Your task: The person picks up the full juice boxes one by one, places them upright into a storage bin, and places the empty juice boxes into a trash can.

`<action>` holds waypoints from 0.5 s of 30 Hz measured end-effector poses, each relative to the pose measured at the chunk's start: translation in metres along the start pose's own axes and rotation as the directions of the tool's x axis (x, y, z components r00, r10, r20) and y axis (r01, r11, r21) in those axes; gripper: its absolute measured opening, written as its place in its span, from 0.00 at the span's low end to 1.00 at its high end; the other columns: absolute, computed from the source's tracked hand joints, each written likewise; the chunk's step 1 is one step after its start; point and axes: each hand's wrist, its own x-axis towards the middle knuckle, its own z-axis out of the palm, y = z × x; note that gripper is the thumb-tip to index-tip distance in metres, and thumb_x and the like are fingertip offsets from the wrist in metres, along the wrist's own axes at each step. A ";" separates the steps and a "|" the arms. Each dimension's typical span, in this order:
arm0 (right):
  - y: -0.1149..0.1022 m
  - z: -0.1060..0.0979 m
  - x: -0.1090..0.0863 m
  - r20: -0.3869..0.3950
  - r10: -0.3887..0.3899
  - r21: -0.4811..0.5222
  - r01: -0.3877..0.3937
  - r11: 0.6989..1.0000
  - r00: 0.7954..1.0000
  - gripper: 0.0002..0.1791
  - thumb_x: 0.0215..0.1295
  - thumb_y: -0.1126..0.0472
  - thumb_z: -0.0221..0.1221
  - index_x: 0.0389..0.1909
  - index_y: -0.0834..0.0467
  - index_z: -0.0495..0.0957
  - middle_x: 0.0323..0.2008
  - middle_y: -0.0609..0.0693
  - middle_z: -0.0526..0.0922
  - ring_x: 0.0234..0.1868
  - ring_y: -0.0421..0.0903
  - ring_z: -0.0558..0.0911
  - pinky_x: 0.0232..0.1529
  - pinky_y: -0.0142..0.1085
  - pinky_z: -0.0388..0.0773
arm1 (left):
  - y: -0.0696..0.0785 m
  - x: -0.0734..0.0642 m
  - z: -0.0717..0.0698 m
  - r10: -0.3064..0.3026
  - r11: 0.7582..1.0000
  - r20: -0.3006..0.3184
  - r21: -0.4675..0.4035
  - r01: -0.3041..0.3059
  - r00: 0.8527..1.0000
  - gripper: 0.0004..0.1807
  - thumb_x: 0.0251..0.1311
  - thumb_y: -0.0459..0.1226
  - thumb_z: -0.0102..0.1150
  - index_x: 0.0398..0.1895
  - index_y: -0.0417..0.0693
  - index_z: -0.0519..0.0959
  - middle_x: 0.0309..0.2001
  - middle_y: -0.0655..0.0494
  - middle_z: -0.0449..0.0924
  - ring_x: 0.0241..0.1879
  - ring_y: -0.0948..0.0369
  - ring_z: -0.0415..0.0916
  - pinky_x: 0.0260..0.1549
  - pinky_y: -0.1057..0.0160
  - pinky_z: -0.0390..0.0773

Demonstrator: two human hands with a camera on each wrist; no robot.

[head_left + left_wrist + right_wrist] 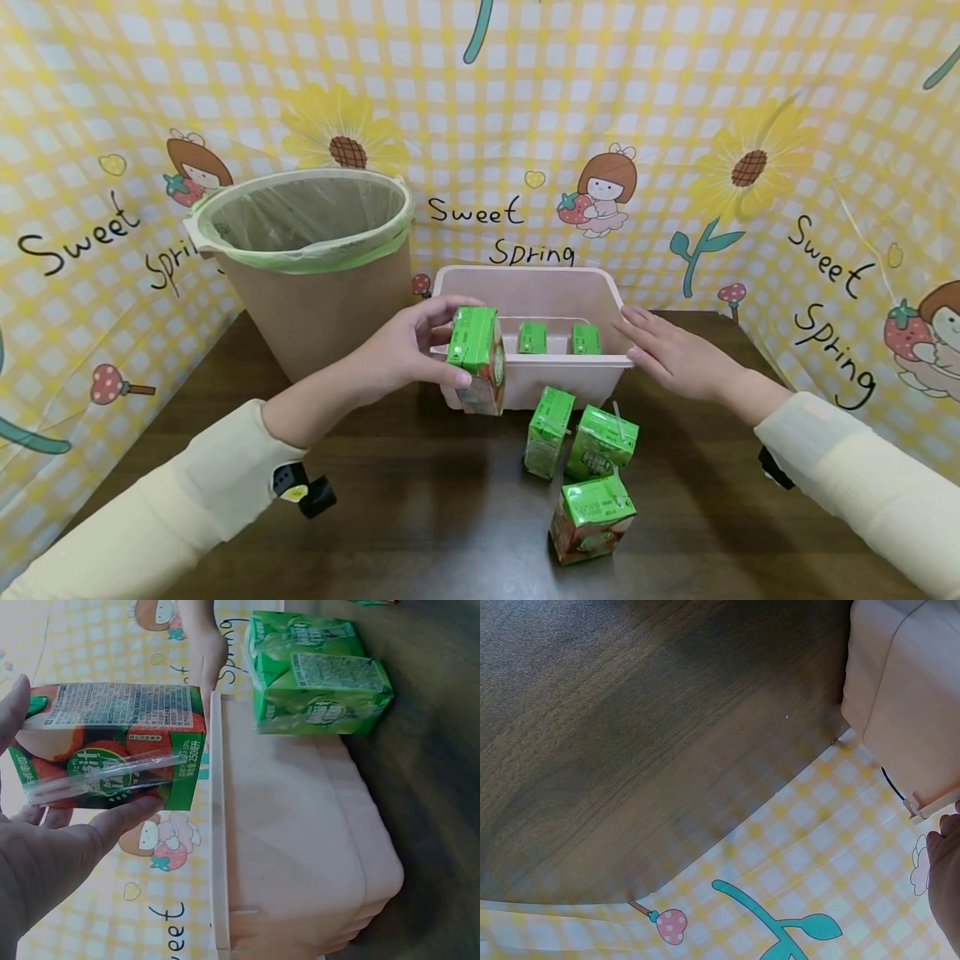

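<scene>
My left hand (408,346) grips a juice box (477,358) with a green top and a red fruit picture, held at the left front of a pale pink bin (528,379). In the left wrist view a wrapped straw runs along the side of the held juice box (112,746). My right hand (671,350) lies with straight fingers against the right rim of the bin. Two green-topped juice boxes are inside the bin, one in the middle (533,337) and one at the right (586,339). Its lower interior is hidden by the front wall.
Three juice boxes stand on the dark wooden table (420,517) before the bin: a narrow-side one (547,433), a green one (602,442) and a red-and-green one (592,521). A tall brown trash can (322,300) with a clear liner stands at the left. Patterned cloth surrounds the table.
</scene>
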 end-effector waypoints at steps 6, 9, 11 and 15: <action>0.000 -0.001 0.000 -0.003 -0.008 -0.007 0.008 1.000 1.000 0.30 0.79 0.49 0.40 0.75 0.59 0.55 0.74 0.61 0.51 0.74 0.61 0.50 0.69 0.55 0.51 | 0.004 0.008 -0.005 -0.010 1.000 -0.090 0.010 0.011 0.996 0.39 0.48 0.25 0.69 0.66 0.42 0.66 0.55 0.45 0.72 0.54 0.50 0.74 0.46 0.56 0.79; -0.001 -0.002 0.001 0.004 -0.013 -0.017 0.013 1.000 1.000 0.30 0.79 0.49 0.40 0.75 0.59 0.55 0.74 0.62 0.51 0.73 0.62 0.50 0.69 0.55 0.50 | 0.005 0.012 -0.006 -0.029 1.000 -0.129 0.008 0.030 0.991 0.39 0.49 0.26 0.69 0.66 0.45 0.66 0.56 0.46 0.72 0.54 0.50 0.73 0.47 0.56 0.78; -0.001 -0.003 0.001 0.011 -0.011 -0.023 0.011 1.000 1.000 0.30 0.79 0.49 0.40 0.75 0.59 0.55 0.74 0.61 0.51 0.73 0.61 0.50 0.69 0.55 0.50 | 0.006 0.015 -0.008 -0.036 0.999 -0.151 0.011 0.038 0.988 0.38 0.50 0.26 0.69 0.66 0.47 0.67 0.56 0.47 0.72 0.55 0.50 0.73 0.47 0.56 0.78; -0.003 -0.004 0.001 0.022 -0.010 -0.025 0.011 1.000 1.000 0.30 0.79 0.49 0.40 0.75 0.59 0.54 0.74 0.62 0.51 0.74 0.60 0.49 0.69 0.55 0.49 | 0.006 0.024 -0.011 -0.033 0.999 -0.184 0.035 0.040 0.982 0.38 0.51 0.26 0.69 0.67 0.46 0.66 0.55 0.48 0.72 0.55 0.51 0.74 0.48 0.57 0.77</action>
